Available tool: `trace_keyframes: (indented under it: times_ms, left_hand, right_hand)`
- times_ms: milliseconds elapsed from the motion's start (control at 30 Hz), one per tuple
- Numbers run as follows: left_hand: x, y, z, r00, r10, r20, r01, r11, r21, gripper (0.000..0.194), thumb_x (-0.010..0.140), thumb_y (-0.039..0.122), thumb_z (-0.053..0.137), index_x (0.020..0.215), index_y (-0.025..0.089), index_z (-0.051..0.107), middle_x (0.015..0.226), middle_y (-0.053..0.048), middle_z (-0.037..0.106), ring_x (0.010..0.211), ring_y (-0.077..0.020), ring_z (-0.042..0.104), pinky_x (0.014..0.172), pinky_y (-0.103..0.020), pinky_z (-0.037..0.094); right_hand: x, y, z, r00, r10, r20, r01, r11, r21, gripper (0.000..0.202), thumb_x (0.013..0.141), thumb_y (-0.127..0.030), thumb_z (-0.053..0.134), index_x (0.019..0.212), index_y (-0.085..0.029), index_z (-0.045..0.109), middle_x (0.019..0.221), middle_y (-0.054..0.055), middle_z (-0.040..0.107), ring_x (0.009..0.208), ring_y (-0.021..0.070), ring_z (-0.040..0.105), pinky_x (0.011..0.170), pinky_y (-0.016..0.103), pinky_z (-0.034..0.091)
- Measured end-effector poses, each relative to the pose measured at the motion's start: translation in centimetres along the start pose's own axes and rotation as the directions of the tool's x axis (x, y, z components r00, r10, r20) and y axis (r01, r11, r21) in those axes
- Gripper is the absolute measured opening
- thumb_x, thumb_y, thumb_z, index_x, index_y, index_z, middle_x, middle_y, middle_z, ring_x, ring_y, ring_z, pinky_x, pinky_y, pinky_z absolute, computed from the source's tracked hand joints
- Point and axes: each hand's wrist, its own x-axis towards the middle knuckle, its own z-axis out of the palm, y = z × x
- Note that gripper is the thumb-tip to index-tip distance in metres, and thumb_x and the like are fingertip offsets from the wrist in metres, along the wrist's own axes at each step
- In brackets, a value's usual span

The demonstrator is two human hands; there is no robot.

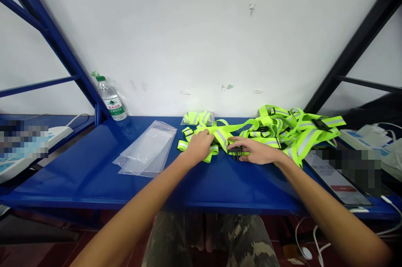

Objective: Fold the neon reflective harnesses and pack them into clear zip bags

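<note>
"Checking hands: where's left?"

"Left hand [199, 146] is on the neon-yellow strap [222, 138], mid-table, fingers curled. Fingertips partly hidden, so can't tell if the grip is closed."

"Right?"

"Right hand [259, 151] is just beside it, palm down, fingers parted over the black buckle [237, 150] and touching it. Thumb nearer the table edge."

"Rest of the webbing?"

"Strap pile [303, 133], tangled, neon with silver stripes, behind the right hand and out past it to the right. Packed bag [197, 118] of same stuff near the wall [201, 49], behind the left hand."

"Others?"

"Flat clear bags [150, 147], overlapping, left of the left hand. Green-capped bottle [112, 101] back left. Phone [337, 181] front right. All on the blue table [220, 187]."
</note>
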Motion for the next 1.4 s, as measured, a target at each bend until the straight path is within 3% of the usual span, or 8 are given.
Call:
trace_keyframes:
  times_ms: [100,267,400,533,800,900,1067,1400]
  left_hand:
    - [-0.1,0.0,1.3,0.988,-0.073,-0.136,0.081,0.995,0.051,0.054,0.078,0.001,0.044,0.130,0.014,0.052,0.127,-0.015,0.054,0.112,-0.0294,0.052,0.090,-0.041,0.045]
    - [-0.2,-0.9,2.5,0.979,0.017,-0.201,-0.041,0.992,-0.119,0.068,0.081,0.008,0.041,0.147,0.014,0.029,0.135,-0.013,0.049,0.123,-0.0273,0.044,0.103,-0.043,0.038]
    - [-0.6,-1.3,2.3,0.987,-0.004,-0.160,-0.037,0.966,-0.255,0.081,0.076,0.022,0.054,0.150,0.011,0.024,0.123,-0.016,0.048,0.115,-0.0295,0.046,0.101,-0.046,0.040]
    - [-1.1,-1.7,1.8,1.000,0.020,-0.023,-0.026,0.964,-0.265,0.094,0.070,0.021,0.058,0.154,0.016,0.015,0.118,-0.014,0.047,0.111,-0.0301,0.048,0.097,-0.047,0.041]
    - [-1.5,-1.1,1.6,1.000,0.016,-0.023,-0.017,0.999,-0.031,0.069,0.089,0.026,0.043,0.152,0.010,0.019,0.120,-0.017,0.054,0.107,-0.0288,0.053,0.090,-0.042,0.042]
    - [-1.7,0.0,1.6,0.996,-0.016,-0.091,0.019,0.999,0.032,0.060,0.090,0.031,0.045,0.145,0.011,0.034,0.123,-0.017,0.057,0.111,-0.0307,0.052,0.089,-0.043,0.042]
    - [-1.7,1.1,1.1,0.978,-0.067,-0.198,0.068,0.998,-0.003,0.039,0.089,0.039,0.048,0.119,0.016,0.056,0.109,-0.013,0.062,0.105,-0.0296,0.055,0.088,-0.043,0.042]
    - [-1.5,2.4,1.8,0.967,-0.135,-0.216,0.121,0.989,-0.080,0.045,0.082,0.034,0.054,0.121,0.012,0.048,0.113,-0.016,0.060,0.107,-0.0331,0.055,0.089,-0.047,0.043]
  right_hand:
    - [0.9,0.5,0.4,0.997,0.009,-0.073,-0.013,0.998,-0.061,0.044,0.071,-0.015,0.067,0.114,-0.023,0.066,0.129,0.009,0.059,0.118,0.0289,0.057,0.095,0.043,0.049]
    - [2.0,2.3,0.6,0.954,-0.041,-0.297,0.063,0.996,0.065,0.043,0.067,-0.021,0.074,0.108,-0.021,0.063,0.111,0.006,0.063,0.110,0.0264,0.060,0.087,0.038,0.054]
    - [2.1,2.9,0.8,0.911,0.088,-0.403,0.040,0.953,0.299,0.059,0.064,-0.030,0.077,0.120,-0.021,0.059,0.100,0.005,0.062,0.088,0.0228,0.064,0.064,0.035,0.059]
    - [1.9,2.6,1.0,0.908,0.209,-0.364,0.006,0.859,0.511,0.038,0.066,-0.039,0.078,0.097,-0.018,0.071,0.086,0.003,0.066,0.075,0.0182,0.062,0.066,0.035,0.059]
    - [1.8,1.6,1.9,0.861,0.370,-0.349,0.003,0.683,0.730,0.033,0.062,-0.040,0.082,0.084,-0.017,0.073,0.076,0.002,0.067,0.061,0.0110,0.056,0.047,0.020,0.048]
    - [1.7,1.1,2.2,0.842,0.421,-0.336,-0.015,0.642,0.766,0.030,0.062,-0.036,0.083,0.083,-0.019,0.071,0.080,0.002,0.067,0.064,0.0116,0.058,0.048,0.021,0.051]
    - [1.5,0.4,2.5,0.890,0.327,-0.318,0.066,0.597,0.800,0.038,0.063,-0.030,0.084,0.096,-0.024,0.065,0.075,-0.003,0.063,0.068,0.0126,0.062,0.063,0.030,0.060]
    - [1.6,-1.0,3.0,0.875,0.284,-0.393,0.195,0.537,0.820,0.047,0.051,-0.025,0.088,0.089,-0.021,0.062,0.083,-0.001,0.067,0.068,0.0146,0.065,0.059,0.030,0.059]
